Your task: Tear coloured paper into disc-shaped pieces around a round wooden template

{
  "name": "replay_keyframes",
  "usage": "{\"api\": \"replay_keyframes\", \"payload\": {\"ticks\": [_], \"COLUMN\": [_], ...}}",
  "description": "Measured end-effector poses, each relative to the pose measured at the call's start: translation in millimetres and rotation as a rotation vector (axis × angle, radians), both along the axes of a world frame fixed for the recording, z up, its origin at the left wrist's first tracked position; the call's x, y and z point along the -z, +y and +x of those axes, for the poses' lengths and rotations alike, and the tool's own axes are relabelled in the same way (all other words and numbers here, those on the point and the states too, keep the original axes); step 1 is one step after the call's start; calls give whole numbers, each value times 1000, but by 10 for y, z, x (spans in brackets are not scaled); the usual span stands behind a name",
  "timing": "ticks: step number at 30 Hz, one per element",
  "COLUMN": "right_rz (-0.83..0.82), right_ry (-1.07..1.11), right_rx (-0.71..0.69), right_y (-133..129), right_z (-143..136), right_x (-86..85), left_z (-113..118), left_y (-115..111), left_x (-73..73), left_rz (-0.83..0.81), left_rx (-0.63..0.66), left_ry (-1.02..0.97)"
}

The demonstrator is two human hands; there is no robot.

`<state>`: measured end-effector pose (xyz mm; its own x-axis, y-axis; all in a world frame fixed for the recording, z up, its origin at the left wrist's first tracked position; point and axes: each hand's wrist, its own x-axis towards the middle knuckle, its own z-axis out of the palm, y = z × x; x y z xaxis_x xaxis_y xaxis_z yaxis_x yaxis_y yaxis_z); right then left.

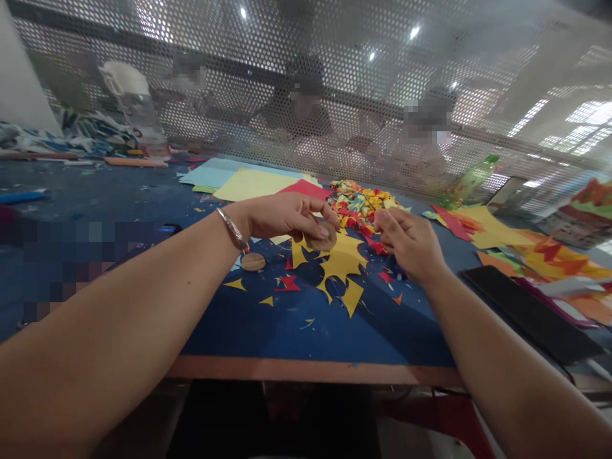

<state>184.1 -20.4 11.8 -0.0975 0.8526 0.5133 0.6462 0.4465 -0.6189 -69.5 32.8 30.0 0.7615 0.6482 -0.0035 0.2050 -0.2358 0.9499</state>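
My left hand [299, 217], with a silver bracelet at the wrist, is closed on a round wooden disc [320, 237] held over a yellow sheet [342, 258] with curved cut-outs. To its right, my right hand [406, 239] is closed in a pinch. A thin stick-like tool [369, 203] pokes up from its fingers; its exact kind is too small to tell. A second wooden disc [253, 261] lies on the blue tabletop below my left wrist. Just behind both hands is a heap of small coloured pieces [354, 194].
Coloured sheets [243, 182] lie at the back. On the right are a black phone [526, 312], orange and yellow scraps [549, 255] and a green bottle [473, 182]. A clear jug [136, 105] stands back left. A perforated screen [335, 95] borders the table, with people behind it.
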Motion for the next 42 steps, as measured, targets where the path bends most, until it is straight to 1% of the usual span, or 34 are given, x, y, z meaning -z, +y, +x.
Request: {"api": "replay_keyframes", "payload": {"ticks": [3,4,5,6,7,9,10,11,13,16,19,22,28,31,36,38,42], "right_rz": [-29,-43,-56,-65,-70,-78,-79,-80,-80,-72,-73,-74,-59,-59,-63,-75,-82], "right_ry": [-208,-272,-321,-349,-359,-347,-335,-324,-306,-297,-288,-276,-313,-315,-298,-298,-311], "right_rx": [34,45,52,56,56,49,47,48,55,69,72,78,97,102,95,100,119], "right_y": [7,8,10,11,11,7,3,-2,-13,-26,-31,-28,-2,11,16,12,3], "right_z": [-6,-10,-15,-20,-24,-30,-33,-35,-43,-60,-73,-72,-55,-45,-27,-21,-15], "right_x": [-3,-2,0,2,4,3,1,-2,-13,-30,-41,-40,-15,-2,-3,-13,-37], "left_z": [-52,-54,-45,-28,-2,73,118,165,259,371,438,475,546,561,513,478,386], "left_y": [-40,-42,-35,-20,3,56,80,98,111,90,74,91,137,156,213,235,272], "left_x": [-56,-59,-51,-30,3,94,145,194,277,354,389,384,263,242,333,366,369], "left_rz": [-7,33,111,228,365,625,671,673,619,503,479,505,564,594,604,525,281], "left_rx": [186,215,197,129,21,-238,-339,-406,-472,-493,-483,-462,-380,-357,-408,-428,-499], "left_ry": [190,267,341,403,446,476,477,481,489,444,435,523,647,699,556,460,137]}}
